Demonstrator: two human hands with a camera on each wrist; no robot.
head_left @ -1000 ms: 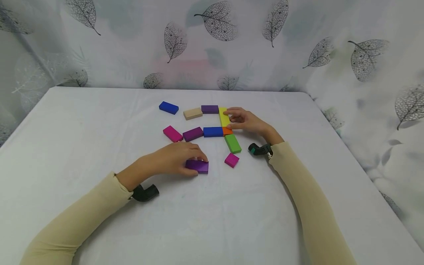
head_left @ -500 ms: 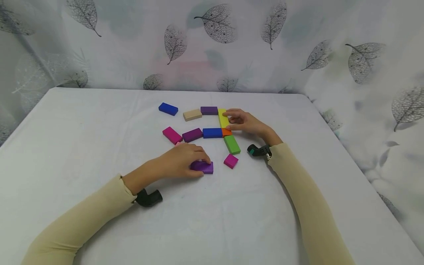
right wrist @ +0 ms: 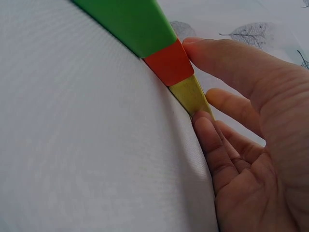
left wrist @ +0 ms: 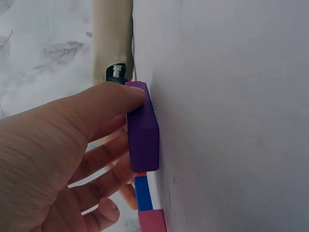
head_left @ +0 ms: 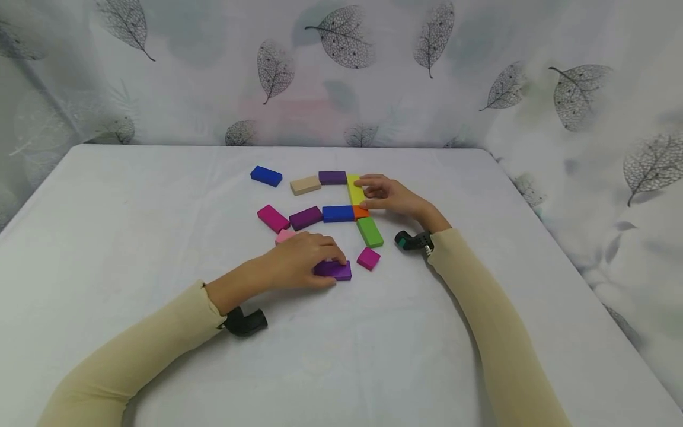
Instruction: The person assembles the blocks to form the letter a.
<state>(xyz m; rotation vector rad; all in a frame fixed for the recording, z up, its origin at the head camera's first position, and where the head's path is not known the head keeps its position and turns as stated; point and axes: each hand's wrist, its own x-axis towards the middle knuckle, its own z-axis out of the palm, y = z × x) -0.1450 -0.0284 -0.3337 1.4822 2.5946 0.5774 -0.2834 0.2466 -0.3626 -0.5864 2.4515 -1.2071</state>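
Note:
My left hand (head_left: 299, 261) pinches a purple block (head_left: 341, 271) between thumb and fingers, low over the white table. In the left wrist view the thumb presses one broad face of that purple block (left wrist: 144, 128). A small magenta block (head_left: 369, 258) lies just right of it. My right hand (head_left: 397, 196) rests beside the yellow block (head_left: 356, 191), fingers loosely bent. In the right wrist view its thumb touches the edge of the orange block (right wrist: 171, 63), and other fingertips touch the yellow block (right wrist: 191, 96). A light pink block (head_left: 285, 236) is partly hidden by my left hand.
A connected run holds a dark purple block (head_left: 332, 177), a blue block (head_left: 338, 213), a plum block (head_left: 306, 218) and a green block (head_left: 370, 232). A tan block (head_left: 306, 185), another blue block (head_left: 266, 175) and a magenta block (head_left: 273, 218) lie nearby. Leaf-patterned cloth (head_left: 299, 71) hangs behind the table.
My left hand has slid the purple block rightward, closer to the small magenta block. The light pink block has come into view behind that hand. My right hand has stayed by the yellow block.

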